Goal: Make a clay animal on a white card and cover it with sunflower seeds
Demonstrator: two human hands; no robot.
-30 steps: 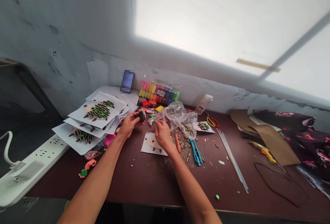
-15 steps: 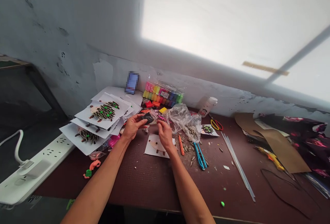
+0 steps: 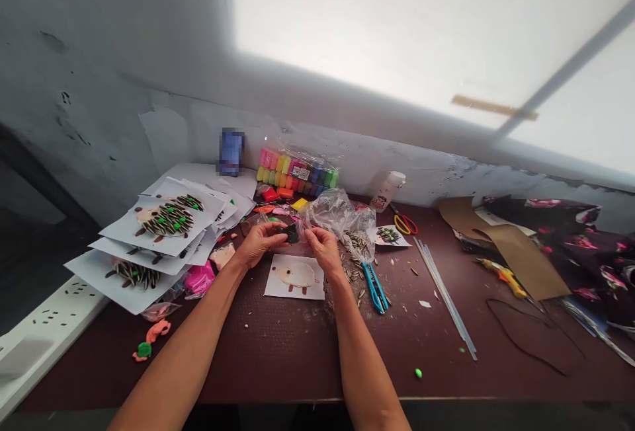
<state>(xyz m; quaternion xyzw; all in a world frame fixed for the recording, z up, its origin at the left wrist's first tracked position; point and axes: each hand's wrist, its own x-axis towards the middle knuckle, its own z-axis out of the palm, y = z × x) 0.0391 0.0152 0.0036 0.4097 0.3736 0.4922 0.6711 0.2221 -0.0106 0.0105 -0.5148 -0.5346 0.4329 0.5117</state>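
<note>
Between the fingertips of my left hand [image 3: 258, 243] is a small lump of black modelling clay [image 3: 290, 233], with clear plastic wrapping around its right side. My right hand [image 3: 323, 250] is closed in a pinch at the edge of that wrapping. Just below both hands a white card [image 3: 274, 289] lies flat, bearing a pale hedgehog body with a dark nose, eye and brown feet. At the left, finished hedgehog cards [image 3: 208, 209] with striped seed spines and green dots are stacked. Loose sunflower seeds [image 3: 353, 274] lie right of my right hand.
Behind the hands are a pack of coloured clay [image 3: 297, 173], a clear plastic bag [image 3: 330, 209] and a white bottle [image 3: 387, 191]. Blue-handled cutters [image 3: 376, 289], scissors [image 3: 405, 224], glue sticks [image 3: 446, 299] and a yellow glue gun [image 3: 506, 277] lie to the right. A power strip [image 3: 59, 318] is at left.
My right hand has moved up against the black clay's wrapping, uncovering more of the hedgehog card. An orange marker-like stick beside the seeds is no longer visible. The view has shifted right.
</note>
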